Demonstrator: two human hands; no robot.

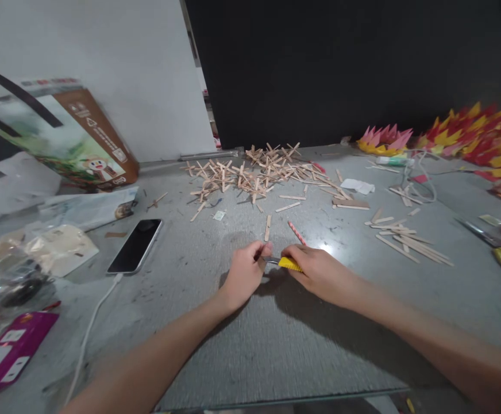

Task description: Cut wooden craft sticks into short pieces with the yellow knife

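My right hand [315,269] is closed around the yellow handle of a utility knife [290,264]. Its metal blade points left and reaches the fingertips of my left hand [247,270]. The left fingers are pinched together, and whatever lies between them is hidden. Just beyond those fingertips is a wooden craft stick [268,227] with a dark mark on it; whether the fingers touch it I cannot tell. A red-and-white patterned pencil-like stick [296,233] lies on the grey table [216,356], right behind my right hand.
A heap of joined craft sticks [254,175] spreads across the back. Loose sticks [409,238] and scissors [498,247] lie right. A phone [136,246] with a white cable, plastic packets [15,276] and a printed bag [82,138] occupy the left. Folded-paper pieces [478,138] stand back right.
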